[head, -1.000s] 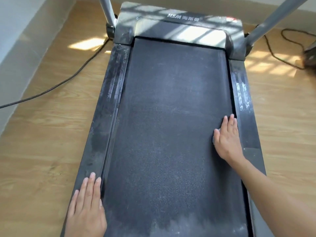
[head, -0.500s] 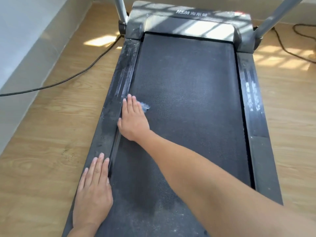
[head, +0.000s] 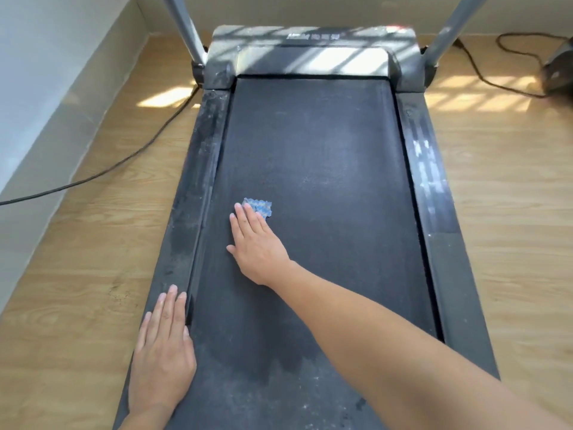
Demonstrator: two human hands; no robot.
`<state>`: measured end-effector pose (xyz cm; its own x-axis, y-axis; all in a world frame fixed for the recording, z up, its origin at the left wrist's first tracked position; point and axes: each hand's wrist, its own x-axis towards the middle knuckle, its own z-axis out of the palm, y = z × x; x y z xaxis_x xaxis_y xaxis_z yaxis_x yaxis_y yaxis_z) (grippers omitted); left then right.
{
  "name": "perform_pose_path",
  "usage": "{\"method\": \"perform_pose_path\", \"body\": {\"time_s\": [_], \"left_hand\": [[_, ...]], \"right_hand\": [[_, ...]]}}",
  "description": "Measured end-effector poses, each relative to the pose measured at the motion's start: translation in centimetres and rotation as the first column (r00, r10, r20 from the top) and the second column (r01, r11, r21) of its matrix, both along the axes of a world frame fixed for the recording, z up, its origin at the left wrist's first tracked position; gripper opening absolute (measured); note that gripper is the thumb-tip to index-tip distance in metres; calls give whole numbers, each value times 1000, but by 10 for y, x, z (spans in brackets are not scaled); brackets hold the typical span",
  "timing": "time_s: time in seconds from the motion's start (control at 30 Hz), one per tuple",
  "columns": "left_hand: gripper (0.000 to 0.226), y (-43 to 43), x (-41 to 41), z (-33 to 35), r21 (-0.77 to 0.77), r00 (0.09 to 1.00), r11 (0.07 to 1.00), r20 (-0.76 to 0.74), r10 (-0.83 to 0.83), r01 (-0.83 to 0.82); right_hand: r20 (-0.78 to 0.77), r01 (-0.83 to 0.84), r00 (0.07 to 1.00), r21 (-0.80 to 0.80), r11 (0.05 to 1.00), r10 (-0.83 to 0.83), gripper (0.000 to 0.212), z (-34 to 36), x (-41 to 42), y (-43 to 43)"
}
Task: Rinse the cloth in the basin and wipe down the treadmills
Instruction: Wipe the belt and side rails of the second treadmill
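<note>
Pressing down on the small blue cloth (head: 259,207), the right hand (head: 254,243) lies flat on the treadmill belt (head: 325,169), a bit left of the middle. Its fingers (head: 246,220) are straight and close together, not curled round anything. The near part of the cloth is under the fingertips and the far part pokes out past them. The left hand (head: 162,352) lies flat too, with straight fingers. It rests at the near end, where the left side rail (head: 198,181) meets the belt, and holds nothing.

The cloth looks soft, thin and very light, and is probably damp, so it should bend and bunch up easily. It will likely slide along under a flat palm, but the rough belt may drag at it and roll it up. A good way to hold it is to spread it out and press on its middle with the whole hand, or pinch an edge to lift it.
</note>
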<state>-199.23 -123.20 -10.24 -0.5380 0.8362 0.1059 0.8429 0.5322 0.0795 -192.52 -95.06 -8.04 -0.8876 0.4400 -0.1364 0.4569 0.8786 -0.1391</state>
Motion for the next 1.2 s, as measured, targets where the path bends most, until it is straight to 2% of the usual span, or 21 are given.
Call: {"method": "perform_pose_path", "body": {"time_s": [0.1, 0.23, 0.37, 0.5, 0.57, 0.7, 0.73, 0.8, 0.9, 0.97, 1.1, 1.2], "left_hand": [[63, 0, 1, 4, 33, 1000, 999, 10, -4, 4], [63, 3, 1, 6, 45, 999, 999, 43, 2, -4], [63, 3, -2, 0, 67, 997, 998, 78, -13, 8], [62, -9, 4, 0, 92, 989, 996, 146, -15, 1], [64, -27, 13, 2, 83, 986, 996, 159, -49, 36], [68, -50, 22, 3, 93, 991, 993, 110, -80, 70], [67, -48, 22, 4, 101, 992, 993, 107, -72, 61], [66, -45, 20, 3, 95, 991, 994, 117, -58, 47], [64, -45, 23, 4, 115, 988, 992, 143, -62, 46], [64, -46, 21, 6, 109, 987, 993, 150, -58, 42], [64, -48, 19, 5, 91, 990, 995, 131, -49, 37], [64, -47, 18, 5, 92, 992, 995, 115, -58, 48]], "right_hand": [[-3, 174, 985, -67, 982, -175, 76, 4, 62, 34], [25, 436, 900, -93, 895, -436, 84, 11, 176, 66], [86, 518, 854, -44, 854, -514, 77, 16, 251, 82], [57, 598, 801, -39, 801, -596, 69, 20, 263, 93], [52, 648, 761, -95, 756, -646, 65, 15, 252, 89], [14, 790, 592, -209, 577, -806, 70, 14, 206, 80], [-6, 798, 580, -196, 570, -815, 72, 13, 196, 79], [-29, 761, 631, -172, 625, -776, 74, 10, 174, 75], [-53, 625, 771, -131, 770, -635, 74, 2, 118, 52], [-70, 535, 834, -140, 833, -547, 74, 2, 66, 30], [-91, 326, 932, -211, 921, -351, 72, 6, -34, -17], [-100, 179, 973, -234, 956, -207, 68, 5, -76, -48]]}}
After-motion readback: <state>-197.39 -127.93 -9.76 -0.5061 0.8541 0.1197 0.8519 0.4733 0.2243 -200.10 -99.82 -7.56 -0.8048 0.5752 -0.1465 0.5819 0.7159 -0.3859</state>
